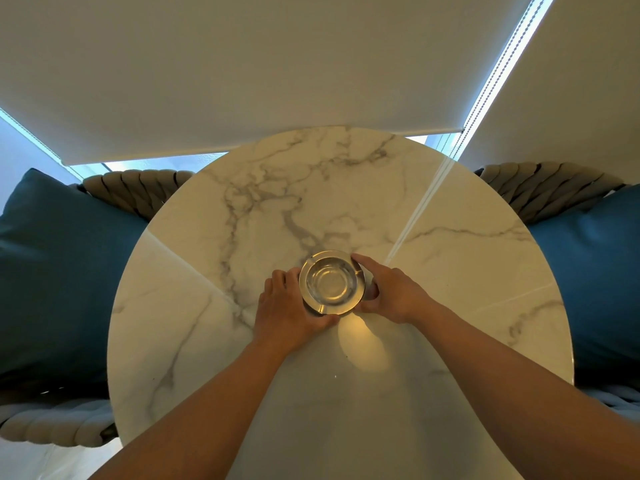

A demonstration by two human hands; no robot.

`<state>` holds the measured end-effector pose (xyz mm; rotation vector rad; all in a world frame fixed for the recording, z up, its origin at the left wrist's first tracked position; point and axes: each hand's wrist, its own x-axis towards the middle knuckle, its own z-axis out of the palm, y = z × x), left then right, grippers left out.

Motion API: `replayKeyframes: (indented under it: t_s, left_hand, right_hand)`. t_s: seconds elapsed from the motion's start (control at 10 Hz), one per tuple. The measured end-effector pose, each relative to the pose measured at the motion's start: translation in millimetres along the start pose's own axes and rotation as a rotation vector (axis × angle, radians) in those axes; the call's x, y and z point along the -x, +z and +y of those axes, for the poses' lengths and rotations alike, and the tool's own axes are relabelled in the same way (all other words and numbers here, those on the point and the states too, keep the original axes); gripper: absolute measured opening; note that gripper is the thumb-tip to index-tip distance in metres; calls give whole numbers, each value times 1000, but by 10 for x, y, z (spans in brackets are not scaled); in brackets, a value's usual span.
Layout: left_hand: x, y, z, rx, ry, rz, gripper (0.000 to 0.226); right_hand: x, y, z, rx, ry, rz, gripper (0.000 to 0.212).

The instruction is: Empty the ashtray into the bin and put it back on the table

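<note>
Ashtray (331, 281) sits near the middle of the round marble table (450, 271), a little toward your near edge, upright, bowl facing up. Your left hand (291, 306) cups its left and near side, thumb running under the near rim; your right hand (391, 292) cups the right side, index finger along the far-right rim, thumb at the near-right. Both grips are closed around the ashtray from opposite sides, fingers touching the metal rim. You cannot tell from this view whether it rests on the table or is just lifted off it; a pale warm reflection lies on the marble just nearer you. The bowl looks clean and shiny: concentric rings visible at the bottom, no ash or butts to be seen. No bin is in view. Judgement: with the bowl apparently empty and both hands on it at the table, you are likely at the set-down, the last step, with only the release and withdrawal of your hands left. The other reading, a first pick-up of an ashtray with little in it, cannot be ruled out. Blue cushions (62, 271) flank the table left and right.
</note>
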<state>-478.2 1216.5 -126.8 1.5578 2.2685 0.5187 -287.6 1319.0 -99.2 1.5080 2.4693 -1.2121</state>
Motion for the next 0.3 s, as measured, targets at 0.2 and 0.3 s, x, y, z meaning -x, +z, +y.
replayKeyframes:
  t_s: [0.2, 0.3]
  left_hand:
    - [20, -38, 21, -4, -15, -14, 102]
    - [65, -84, 40, 9, -55, -44, 106]
  right_hand:
    - [16, 11, -15, 2, 15, -4, 95]
    - [65, 8, 2, 24, 52, -19, 101]
